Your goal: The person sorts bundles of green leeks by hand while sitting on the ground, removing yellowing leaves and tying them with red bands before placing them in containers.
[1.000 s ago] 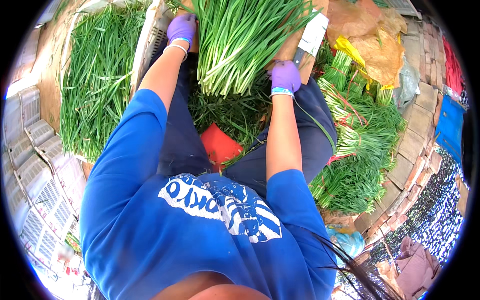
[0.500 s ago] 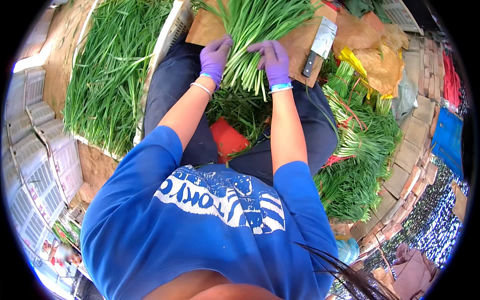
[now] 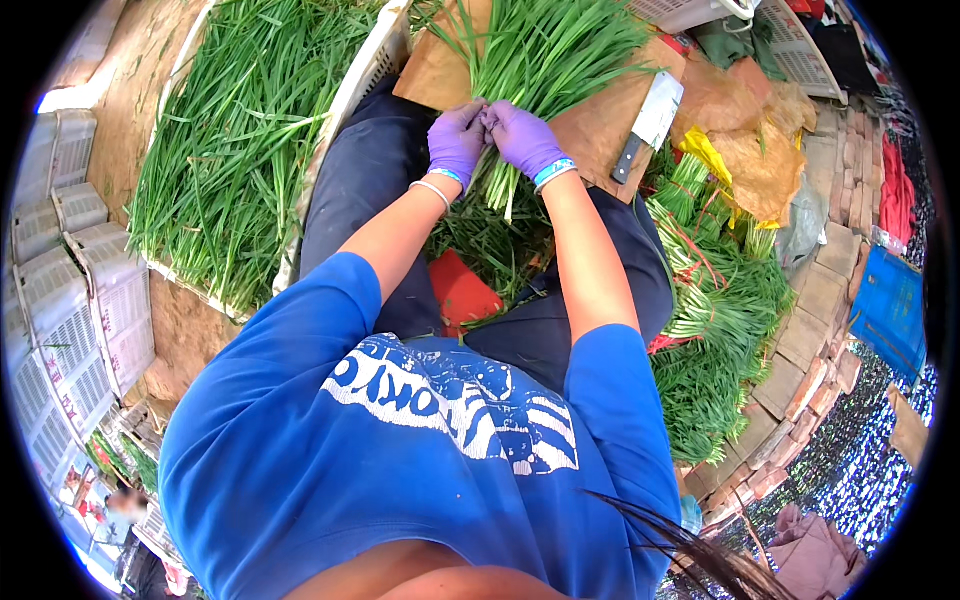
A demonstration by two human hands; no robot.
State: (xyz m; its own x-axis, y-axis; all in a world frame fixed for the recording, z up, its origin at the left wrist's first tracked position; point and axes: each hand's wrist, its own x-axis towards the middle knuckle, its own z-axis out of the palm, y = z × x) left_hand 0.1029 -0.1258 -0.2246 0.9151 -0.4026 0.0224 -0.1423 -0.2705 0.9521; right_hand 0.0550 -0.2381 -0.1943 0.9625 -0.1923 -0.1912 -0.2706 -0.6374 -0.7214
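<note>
A thick bunch of long green garlic chives (image 3: 560,55) lies across a wooden board (image 3: 590,125) in front of me, its pale stem ends pointing toward my body. My left hand (image 3: 456,140), in a purple glove, is closed round the left side of the stems. Also gloved in purple, my right hand (image 3: 524,138) grips the same bunch from the right. The fingers of both hands meet over the stems, and the fingertips are partly hidden. To the right on the board rests a cleaver (image 3: 655,110) with a black handle, apart from my hands.
A white crate (image 3: 340,105) full of loose chives stands at my left. Tied bundles of chives (image 3: 715,330) are piled at my right, below brown and yellow wrapping (image 3: 745,155). Cut leaves (image 3: 490,240) and a red piece (image 3: 463,290) lie between my legs.
My hands have come together from either side of the bunch and now close round its stems. The whole view has shifted slightly.
</note>
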